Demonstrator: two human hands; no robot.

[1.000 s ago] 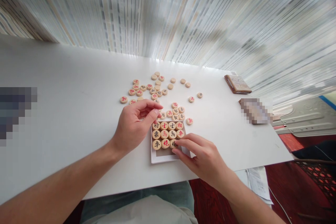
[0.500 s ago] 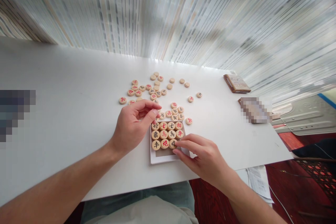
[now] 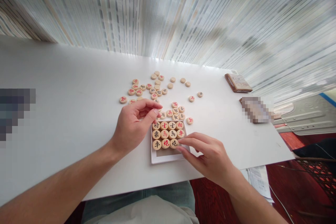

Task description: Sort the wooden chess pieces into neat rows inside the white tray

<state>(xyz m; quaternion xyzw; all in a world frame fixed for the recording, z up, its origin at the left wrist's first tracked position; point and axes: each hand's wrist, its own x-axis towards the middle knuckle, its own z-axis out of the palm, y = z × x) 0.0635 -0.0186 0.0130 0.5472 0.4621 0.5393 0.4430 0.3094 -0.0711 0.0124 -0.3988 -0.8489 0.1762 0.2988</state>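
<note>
A shallow white box (image 3: 168, 158) on the table holds rows of round wooden Chinese chess pieces with red or black characters. Its front row ends at a black-lettered piece (image 3: 174, 143). Just right of that piece is my right hand (image 3: 207, 152), open, thumb and fingers apart; its fingertips are close to the piece, and I cannot tell if they touch it. Over the box's far left corner my left hand (image 3: 136, 119) is curled, thumb near the fingertips. Anything in it is hidden.
Loose chess pieces (image 3: 169, 113) lie beyond the box, some face down. A brown box (image 3: 238, 83) and a partly blurred one (image 3: 256, 109) lie near the table's right end. A curtain (image 3: 147, 14) hangs along the back. Papers (image 3: 259, 182) stick out below the right edge.
My right hand has drawn back slightly to the right from the black-lettered piece, which stays in the front row. My left hand has hardly moved.
</note>
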